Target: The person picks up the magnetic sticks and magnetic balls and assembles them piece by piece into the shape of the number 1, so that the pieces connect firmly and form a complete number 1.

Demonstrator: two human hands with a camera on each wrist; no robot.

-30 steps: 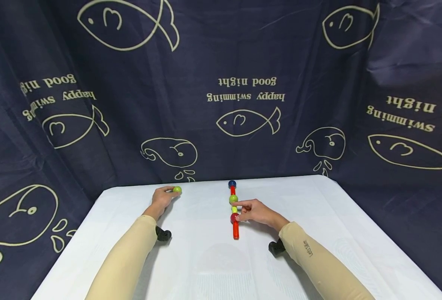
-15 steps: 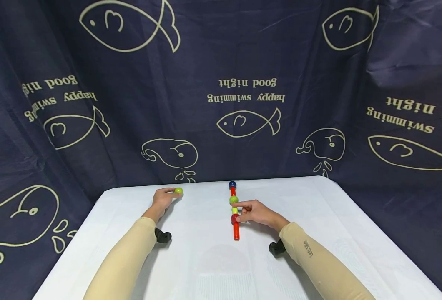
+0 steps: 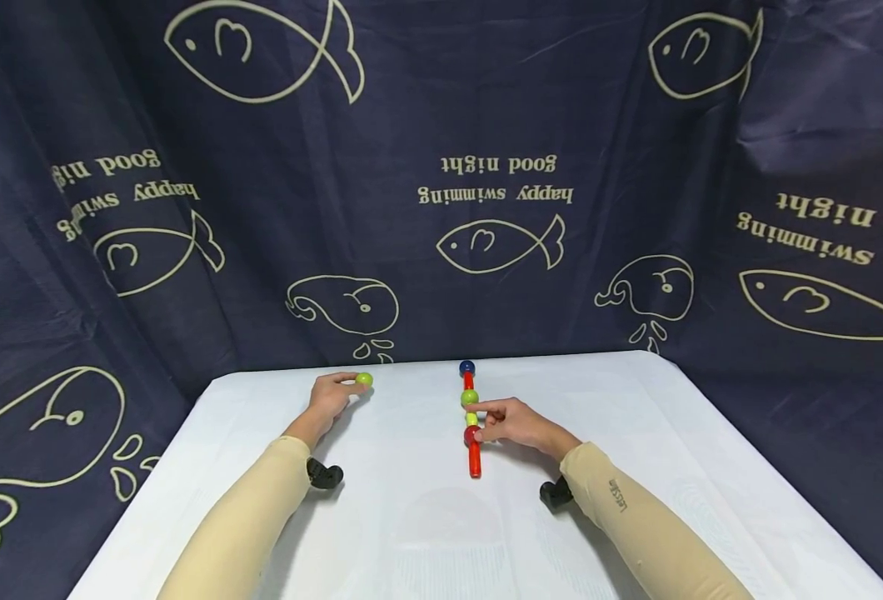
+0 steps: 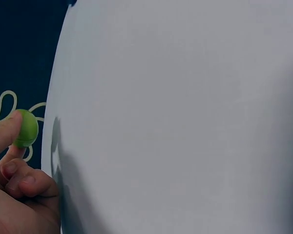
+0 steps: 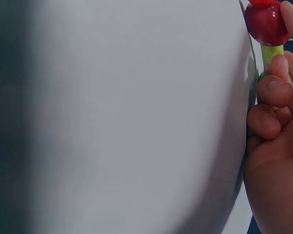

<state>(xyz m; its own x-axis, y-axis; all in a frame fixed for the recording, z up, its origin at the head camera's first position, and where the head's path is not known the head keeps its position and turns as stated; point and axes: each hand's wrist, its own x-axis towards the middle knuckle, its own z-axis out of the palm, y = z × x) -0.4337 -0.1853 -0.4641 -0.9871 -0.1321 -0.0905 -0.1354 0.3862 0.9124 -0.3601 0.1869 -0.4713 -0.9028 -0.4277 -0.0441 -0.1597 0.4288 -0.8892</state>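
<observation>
In the head view my left hand (image 3: 331, 395) pinches a small light-green ball (image 3: 364, 379) between thumb and finger, above the table's far left part. The left wrist view shows that green ball (image 4: 28, 128) at the fingertips, other fingers curled. At the middle lies a straight chain of balls and rods: a blue ball (image 3: 467, 367), a red rod, a green ball (image 3: 469, 398), a yellow rod (image 3: 472, 419), a red ball (image 3: 473, 435) and a red rod (image 3: 475, 461). My right hand (image 3: 515, 421) holds it, thumb on the red ball, index finger by the green ball.
A white cloth (image 3: 411, 517) covers the table. Behind it hangs a dark blue curtain (image 3: 411, 125) with fish and whale drawings. Black wrist mounts (image 3: 325, 475) sit under both forearms.
My left hand has moved slightly to the right with the green ball. The right hand and the chain have stayed nearly in place; the head view has shifted a little.
</observation>
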